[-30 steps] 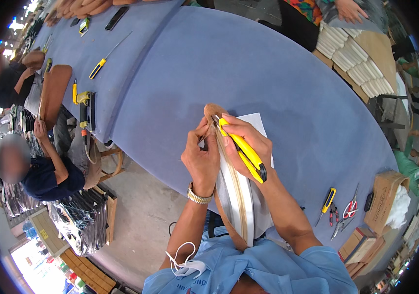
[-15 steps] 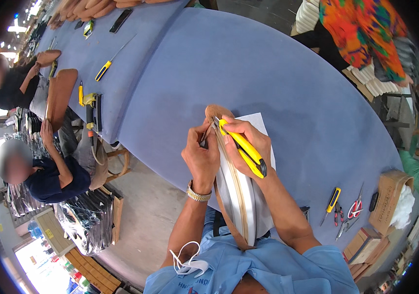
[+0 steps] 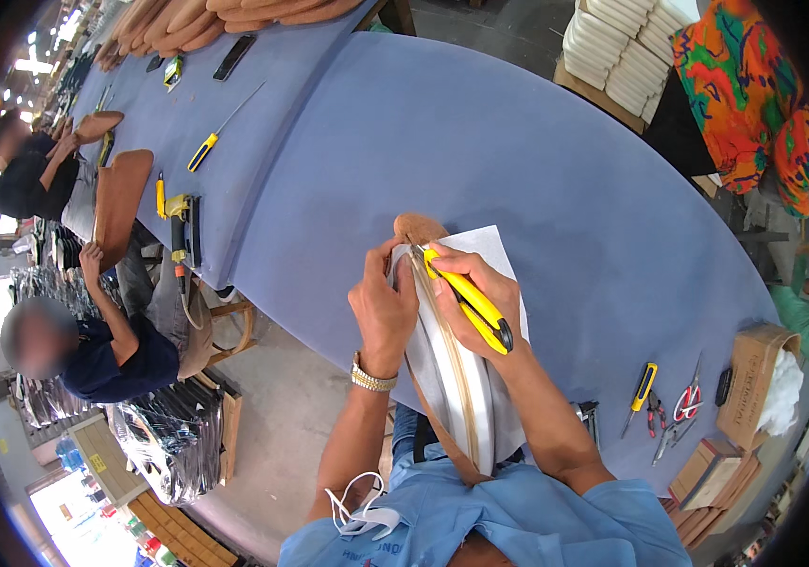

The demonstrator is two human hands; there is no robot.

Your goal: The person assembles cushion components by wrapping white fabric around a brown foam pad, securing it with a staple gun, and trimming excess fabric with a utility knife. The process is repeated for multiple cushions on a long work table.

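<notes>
A long padded piece with a brown cover rests between my body and the table, its pale underside facing up and its rounded brown end lying farthest from me. A tan strip runs down its middle, and white sheet material shows along the right. My left hand is closed on the piece's left edge near that end. In my right hand is a yellow and black utility knife. Its tip meets the piece beside my left fingertips; the exact contact is partly hidden by fingers.
The blue-grey table spreads ahead. At right lie a yellow screwdriver, red-handled scissors and a cardboard box. Leftward are a staple gun and another screwdriver. Two people work at left; a person in bright patterned clothing is far right.
The knife and both hands have shifted slightly on the piece, staying near its far end. The view has tilted a little. The person in patterned clothing has moved right.
</notes>
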